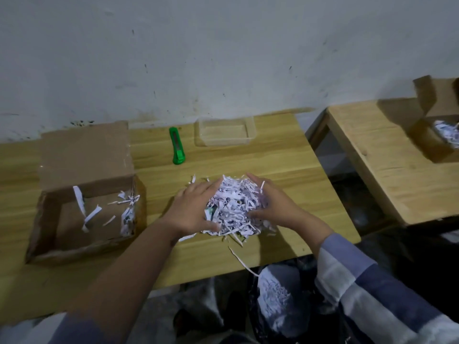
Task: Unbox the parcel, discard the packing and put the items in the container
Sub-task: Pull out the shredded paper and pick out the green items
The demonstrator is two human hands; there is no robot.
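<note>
A heap of shredded white paper [236,204] lies on the wooden table [223,160] near its front edge. My left hand [193,209] cups the heap's left side and my right hand [275,204] cups its right side, fingers curled around the shreds. An open cardboard box [84,194] stands at the left with a few loose paper strips inside and its flap raised at the back. A clear plastic container [224,131] sits at the back of the table by the wall. No unpacked item shows within the heap.
A green utility knife [176,148] lies between the box and the container. Below the table's front edge a black bag [278,301] holds more shredded paper. A second wooden table [387,155] at the right carries another cardboard box [437,125] with shreds.
</note>
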